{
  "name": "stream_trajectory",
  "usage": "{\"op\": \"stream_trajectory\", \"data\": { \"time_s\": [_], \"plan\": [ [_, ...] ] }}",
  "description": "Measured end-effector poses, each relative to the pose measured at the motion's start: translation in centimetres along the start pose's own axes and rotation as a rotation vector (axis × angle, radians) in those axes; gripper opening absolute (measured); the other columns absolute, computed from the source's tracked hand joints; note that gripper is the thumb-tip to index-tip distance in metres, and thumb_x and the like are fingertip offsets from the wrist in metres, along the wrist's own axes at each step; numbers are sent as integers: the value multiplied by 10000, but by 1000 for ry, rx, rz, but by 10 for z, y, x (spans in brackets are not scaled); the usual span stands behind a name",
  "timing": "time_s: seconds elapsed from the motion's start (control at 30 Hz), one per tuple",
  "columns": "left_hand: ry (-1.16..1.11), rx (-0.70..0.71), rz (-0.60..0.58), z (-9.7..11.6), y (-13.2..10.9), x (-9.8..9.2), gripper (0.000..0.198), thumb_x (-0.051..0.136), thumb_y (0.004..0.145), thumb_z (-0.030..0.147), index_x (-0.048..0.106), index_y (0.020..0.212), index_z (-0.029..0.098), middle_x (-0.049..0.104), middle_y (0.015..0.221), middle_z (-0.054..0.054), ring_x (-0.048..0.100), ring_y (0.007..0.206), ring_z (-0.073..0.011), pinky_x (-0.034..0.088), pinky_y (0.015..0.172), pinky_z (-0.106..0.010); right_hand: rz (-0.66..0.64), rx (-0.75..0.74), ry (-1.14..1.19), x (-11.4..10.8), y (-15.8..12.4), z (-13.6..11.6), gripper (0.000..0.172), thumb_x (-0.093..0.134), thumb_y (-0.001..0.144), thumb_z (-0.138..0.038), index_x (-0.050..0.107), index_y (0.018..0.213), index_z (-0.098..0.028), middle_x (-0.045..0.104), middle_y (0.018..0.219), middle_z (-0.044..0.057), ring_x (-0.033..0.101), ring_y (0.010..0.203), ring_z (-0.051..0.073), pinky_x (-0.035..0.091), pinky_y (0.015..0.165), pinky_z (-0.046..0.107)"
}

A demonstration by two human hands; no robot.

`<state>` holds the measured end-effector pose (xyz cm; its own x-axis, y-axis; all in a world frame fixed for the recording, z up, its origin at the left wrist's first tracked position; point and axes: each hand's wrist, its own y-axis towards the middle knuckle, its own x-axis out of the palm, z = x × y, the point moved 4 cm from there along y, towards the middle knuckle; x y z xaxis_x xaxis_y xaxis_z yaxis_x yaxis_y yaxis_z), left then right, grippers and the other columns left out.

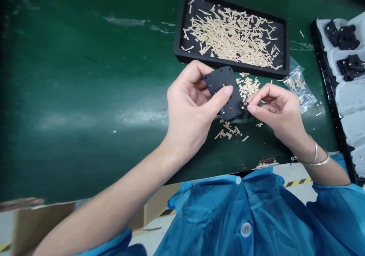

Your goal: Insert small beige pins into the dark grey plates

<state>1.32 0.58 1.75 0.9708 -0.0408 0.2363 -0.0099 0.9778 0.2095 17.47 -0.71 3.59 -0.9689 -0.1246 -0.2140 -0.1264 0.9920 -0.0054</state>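
My left hand (189,106) grips a flat black plastic plate (219,82) with small holes, its thumb pressed on the plate's face. The plate is tilted above the table. At its lower right edge, my right hand (278,111) is closed in a pinch, with a small black piece (246,105) at the fingertips. Whether that piece touches the plate is hard to tell. Beneath the hands lie a pile of small beige pieces (248,87) and some loose beige strips (228,130).
A black tray (178,39) full of beige strips stands behind the hands on the green table (85,115). A clear plastic bag (302,90) lies right of it. At the far right is a white compartment tray (350,100) with black parts (349,37) in its back compartments.
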Motion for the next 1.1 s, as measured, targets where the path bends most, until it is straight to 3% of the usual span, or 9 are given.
{"op": "stream_trajectory", "data": {
  "time_s": [0.2, 0.5, 0.67, 1.1],
  "plan": [
    [-58, 18, 14, 1, 1, 0, 252, 807, 726, 191, 557, 754, 207, 566, 708, 55, 643, 675, -111, 591, 600, -248, 55, -110, -128, 0, -4, -6, 125, 636, 731, -102, 589, 666, -198, 631, 721, -9, 590, 721, 116, 452, 547, 223],
    [-69, 32, 38, 1, 1, 2, 278, 825, 708, 221, 549, 738, 214, 553, 675, 60, 638, 656, -113, 588, 594, -252, 29, -120, -154, 2, -4, -7, 118, 634, 743, -121, 584, 665, -195, 622, 719, -2, 571, 698, 112, 411, 503, 219],
    [-56, 7, 33, 1, 0, 1, 268, 817, 716, 203, 551, 752, 213, 557, 693, 54, 663, 722, -136, 586, 620, -268, 8, -51, -101, 3, -2, -4, 118, 648, 724, -125, 594, 644, -194, 624, 703, -6, 557, 668, 103, 402, 494, 217],
    [-64, -24, 17, 4, 0, 2, 261, 804, 732, 197, 543, 728, 212, 544, 683, 55, 622, 655, -109, 580, 587, -256, -129, 217, 224, 6, 4, 13, 113, 711, 699, -205, 612, 658, -171, 586, 612, -31, 479, 527, 63, 336, 425, 186]
  ]
}}
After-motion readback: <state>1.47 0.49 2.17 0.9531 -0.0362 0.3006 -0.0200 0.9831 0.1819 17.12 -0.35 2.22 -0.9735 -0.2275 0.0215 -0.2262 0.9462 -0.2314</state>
